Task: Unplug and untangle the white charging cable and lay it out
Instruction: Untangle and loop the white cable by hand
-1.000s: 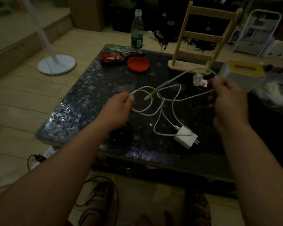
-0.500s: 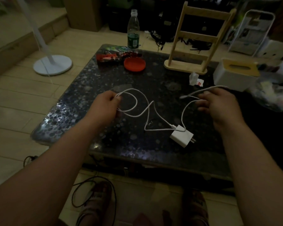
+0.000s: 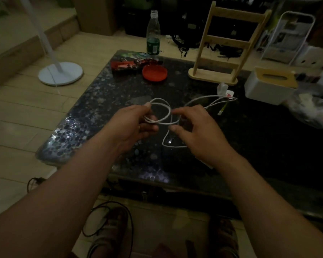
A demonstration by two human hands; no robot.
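The white charging cable (image 3: 161,120) lies partly looped over the dark speckled table (image 3: 104,94). My left hand (image 3: 132,125) pinches a round loop of it just above the table. My right hand (image 3: 196,131) is right beside that loop, its thumb and fingers closed around the strand at the crossing. From there the cable runs right to a free end with a yellowish plug (image 3: 222,109). Another strand drops toward me and passes under my right hand. The white charger block is hidden behind my right hand.
At the table's far side stand a red lid (image 3: 154,73), snack wrappers (image 3: 131,62), a plastic bottle (image 3: 153,34), a wooden ladder-shaped stand (image 3: 222,51) and a white tissue box (image 3: 268,86). A plastic bag (image 3: 313,107) lies at the right. A lamp base (image 3: 60,73) sits on the floor to the left.
My hands have come together at the table's middle. The right hand let the far end drop to the table and moved left to the loop held by my left hand, covering the charger block.
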